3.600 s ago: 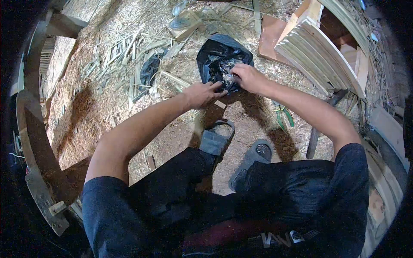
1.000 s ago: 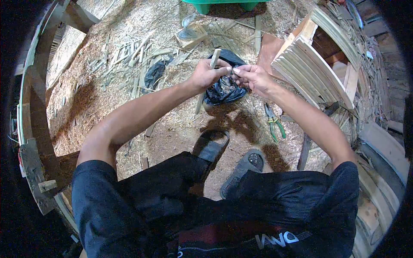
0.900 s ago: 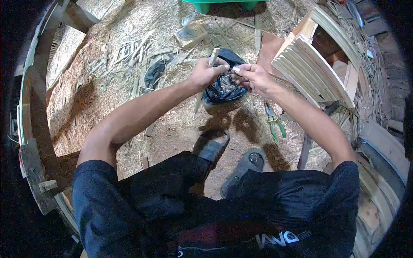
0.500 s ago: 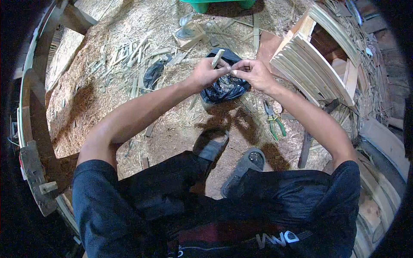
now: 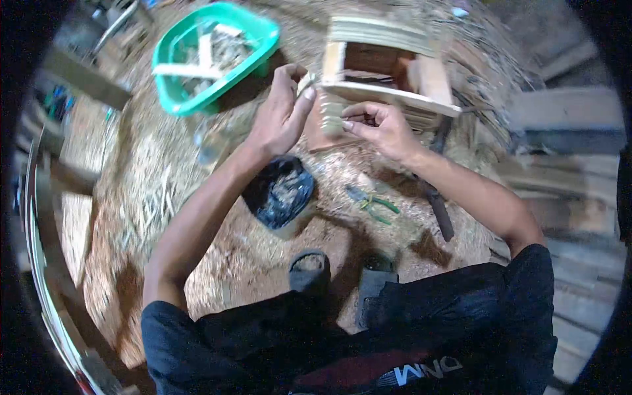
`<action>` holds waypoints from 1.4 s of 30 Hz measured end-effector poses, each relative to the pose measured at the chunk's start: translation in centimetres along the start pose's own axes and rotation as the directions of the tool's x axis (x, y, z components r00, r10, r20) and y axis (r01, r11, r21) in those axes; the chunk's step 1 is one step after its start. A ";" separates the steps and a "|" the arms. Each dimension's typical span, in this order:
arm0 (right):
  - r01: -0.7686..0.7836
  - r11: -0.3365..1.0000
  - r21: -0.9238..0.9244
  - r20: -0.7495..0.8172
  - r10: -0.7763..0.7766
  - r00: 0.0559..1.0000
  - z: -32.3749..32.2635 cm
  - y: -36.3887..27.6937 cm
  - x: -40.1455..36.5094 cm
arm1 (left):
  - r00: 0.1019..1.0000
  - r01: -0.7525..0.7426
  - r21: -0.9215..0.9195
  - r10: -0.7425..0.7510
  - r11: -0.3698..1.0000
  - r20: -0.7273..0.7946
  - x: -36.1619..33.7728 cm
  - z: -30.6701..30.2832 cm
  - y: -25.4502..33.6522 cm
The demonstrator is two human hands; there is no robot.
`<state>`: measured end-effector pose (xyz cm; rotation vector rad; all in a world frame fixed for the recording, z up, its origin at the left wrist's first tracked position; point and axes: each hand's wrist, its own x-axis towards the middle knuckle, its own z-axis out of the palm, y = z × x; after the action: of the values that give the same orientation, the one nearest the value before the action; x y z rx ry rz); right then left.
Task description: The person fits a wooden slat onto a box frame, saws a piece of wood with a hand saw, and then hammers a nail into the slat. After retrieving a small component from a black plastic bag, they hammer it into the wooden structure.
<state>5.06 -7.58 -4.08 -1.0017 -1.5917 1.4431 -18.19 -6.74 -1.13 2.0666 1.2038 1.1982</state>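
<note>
My left hand (image 5: 280, 115) is closed around a short wooden stick (image 5: 306, 82), close to the left corner of a small slatted wooden box (image 5: 431, 102). Beside the box's ridged slatted side, my right hand (image 5: 385, 135) is pinched at the fingertips. Whatever sits in that pinch is too small and blurred to name. A bowl-like container lined with a black plastic bag (image 5: 263, 201) stands on the ground below my left wrist, with light bits inside. Green-handled pliers (image 5: 378, 204) lie on the ground below my right hand.
A green plastic basin (image 5: 266, 33) holding wood scraps stands at the upper left. Wood shavings and split strips (image 5: 161, 204) cover the ground. A dark bar (image 5: 440, 214) lies right of the pliers. Stacked boards (image 5: 573, 263) line the right side, and a curved wooden frame (image 5: 49, 276) the left.
The view has swung right, showing more of the basin. My hands have parted and moved from above the black bag to the wooden box. The stick stays in my left hand.
</note>
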 end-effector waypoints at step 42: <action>-0.018 0.802 -0.597 -0.599 -0.431 0.675 -20.3 3.3 4.7 | 0.915 -0.404 0.141 0.400 0.904 0.060 19.4 22.3 -2.4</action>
<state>21.85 5.18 -5.61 -1.4206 -1.4527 0.2700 4.46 11.91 -5.59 2.5257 0.8990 1.2777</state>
